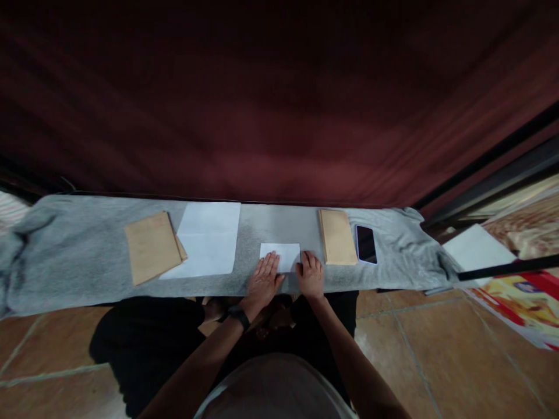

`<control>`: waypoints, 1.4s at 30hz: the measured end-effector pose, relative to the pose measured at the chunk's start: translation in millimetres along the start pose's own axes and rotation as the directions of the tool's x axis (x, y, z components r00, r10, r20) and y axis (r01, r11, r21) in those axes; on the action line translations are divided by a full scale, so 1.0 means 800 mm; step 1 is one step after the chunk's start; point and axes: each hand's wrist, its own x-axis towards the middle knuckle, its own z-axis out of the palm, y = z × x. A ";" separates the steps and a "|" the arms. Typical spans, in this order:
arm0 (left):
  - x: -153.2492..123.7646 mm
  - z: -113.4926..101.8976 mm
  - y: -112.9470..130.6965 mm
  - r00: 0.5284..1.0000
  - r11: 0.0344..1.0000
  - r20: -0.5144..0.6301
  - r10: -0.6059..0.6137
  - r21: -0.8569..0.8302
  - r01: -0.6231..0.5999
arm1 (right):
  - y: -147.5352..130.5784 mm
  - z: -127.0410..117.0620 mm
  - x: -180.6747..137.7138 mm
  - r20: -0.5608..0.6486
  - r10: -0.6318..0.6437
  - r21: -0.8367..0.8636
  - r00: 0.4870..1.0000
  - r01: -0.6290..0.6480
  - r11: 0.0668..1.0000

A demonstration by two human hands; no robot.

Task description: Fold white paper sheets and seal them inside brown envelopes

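Note:
A small white folded paper (286, 250) lies in front of me on a grey cloth. My left hand (264, 278) rests flat on its lower left part, fingers stretched out and holding nothing. At the paper's right edge is my right hand (311, 274), with its fingers bent and its thumb next to the edge. A small dark mark or thin object shows by those fingertips; what they hold, if anything, is too small to make out. My left wrist wears a dark band.
Left on the grey cloth (87, 250) lie a large white sheet (209, 238) and brown envelopes (151, 247) overlapping its corner. To the right are a stack of brown envelopes (339, 237) and a phone (365, 244). A dark red curtain (271, 116) hangs behind; a dark metal frame (493, 174) stands right.

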 end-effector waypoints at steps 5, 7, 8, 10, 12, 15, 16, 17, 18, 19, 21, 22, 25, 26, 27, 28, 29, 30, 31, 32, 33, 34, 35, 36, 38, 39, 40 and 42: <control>-0.007 -0.004 -0.006 1.000 1.000 0.001 -0.025 0.016 0.025 | -0.012 -0.010 0.016 0.061 0.152 0.059 0.987 -0.155 0.986; -0.007 -0.002 -0.005 0.999 0.999 0.001 -0.032 0.019 0.032 | -0.016 -0.009 0.022 0.080 0.199 0.139 0.977 -0.208 0.968; -0.006 -0.001 -0.005 0.999 0.999 0.001 -0.034 0.020 0.034 | -0.017 -0.007 0.024 0.088 0.222 0.179 0.971 -0.235 0.955; -0.006 -0.001 -0.004 0.999 0.999 0.000 -0.033 0.023 0.033 | -0.017 -0.004 0.028 0.101 0.258 0.242 0.961 -0.275 0.931; -0.006 0.000 -0.004 1.000 0.999 -0.002 -0.031 0.021 0.031 | -0.015 -0.001 0.031 0.111 0.271 0.283 0.956 -0.292 0.913; -0.006 -0.001 -0.004 0.999 0.999 -0.007 -0.031 0.013 0.031 | -0.011 0.000 0.034 0.137 0.267 0.376 0.954 -0.299 0.877; -0.006 -0.001 -0.004 0.999 0.999 -0.009 -0.032 0.010 0.032 | -0.010 -0.001 0.034 0.150 0.259 0.412 0.954 -0.298 0.861; -0.006 -0.001 -0.005 0.999 0.999 -0.010 -0.034 0.004 0.034 | -0.010 -0.001 0.033 0.165 0.250 0.448 0.954 -0.299 0.842; -0.007 -0.001 -0.006 0.999 0.999 -0.011 -0.035 -0.006 0.035 | -0.010 -0.002 0.032 0.182 0.243 0.484 0.953 -0.302 0.822; -0.008 -0.001 -0.007 0.999 0.999 -0.011 -0.037 -0.023 0.036 | -0.011 -0.004 0.030 0.198 0.238 0.517 0.951 -0.308 0.799; -0.010 -0.001 -0.010 0.999 0.995 -0.017 -0.050 -0.083 0.048 | -0.011 -0.008 0.027 0.225 0.235 0.574 0.946 -0.323 0.752; -0.011 -0.001 -0.012 0.998 0.990 -0.026 -0.065 -0.128 0.061 | -0.011 -0.011 0.026 0.232 0.236 0.597 0.944 -0.330 0.731; -0.008 -0.008 -0.012 0.981 0.936 -0.084 -0.174 -0.322 0.138 | -0.009 -0.028 0.024 0.226 0.251 0.648 0.941 -0.338 0.682; -0.004 -0.012 -0.009 0.969 0.899 -0.100 -0.225 -0.404 0.167 | -0.009 -0.036 0.025 0.207 0.259 0.661 0.943 -0.330 0.674; 0.001 -0.017 -0.003 0.955 0.846 -0.101 -0.280 -0.495 0.196 | -0.010 -0.045 0.025 0.175 0.263 0.667 0.949 -0.311 0.677; 0.008 -0.023 0.005 0.939 0.774 -0.085 -0.334 -0.593 0.221 | -0.012 -0.055 0.025 0.122 0.259 0.667 0.958 -0.272 0.693; 0.015 -0.029 0.015 0.926 0.685 -0.048 -0.375 -0.687 0.242 | -0.016 -0.064 0.024 0.053 0.236 0.648 0.970 -0.214 0.731; 0.024 -0.036 0.026 0.913 0.572 0.007 -0.407 -0.778 0.261 | -0.022 -0.073 0.023 -0.015 0.179 0.606 0.984 -0.134 0.784; 0.032 -0.042 0.036 0.904 0.457 0.054 -0.423 -0.849 0.265 | -0.030 -0.081 0.021 -0.066 0.096 0.551 0.993 -0.044 0.833; 0.039 -0.047 0.046 0.905 0.416 0.064 -0.421 -0.873 0.256 | -0.038 -0.088 0.018 -0.096 0.007 0.485 0.995 0.041 0.874; 0.045 -0.050 0.054 0.901 0.347 0.080 -0.426 -0.905 0.244 | -0.047 -0.093 0.014 -0.101 -0.090 0.418 0.991 0.125 0.900; 0.050 -0.052 0.059 0.894 0.277 0.097 -0.438 -0.931 0.237 | -0.055 -0.096 0.009 -0.104 -0.167 0.359 0.980 0.194 0.913; 0.052 -0.052 0.061 0.881 0.207 0.119 -0.458 -0.949 0.236 | -0.062 -0.098 0.005 -0.090 -0.231 0.319 0.969 0.248 0.915; 0.054 -0.050 0.060 0.861 0.134 0.151 -0.486 -0.961 0.244 | -0.068 -0.097 0.000 -0.074 -0.282 0.299 0.957 0.291 0.909; 0.053 -0.043 0.049 0.816 0.056 0.202 -0.542 -0.960 0.275 | -0.073 -0.093 -0.009 -0.049 -0.340 0.314 0.939 0.337 0.887; 0.052 -0.038 0.041 0.799 0.053 0.212 -0.562 -0.955 0.291 | -0.073 -0.089 -0.012 -0.045 -0.347 0.339 0.937 0.341 0.877; 0.051 -0.033 0.032 0.793 0.070 0.211 -0.571 -0.950 0.303 | -0.071 -0.083 -0.014 -0.049 -0.336 0.366 0.941 0.330 0.870; 0.050 -0.023 0.015 0.804 0.128 0.198 -0.560 -0.939 0.320 | -0.062 -0.070 -0.016 -0.064 -0.272 0.405 0.960 0.275 0.872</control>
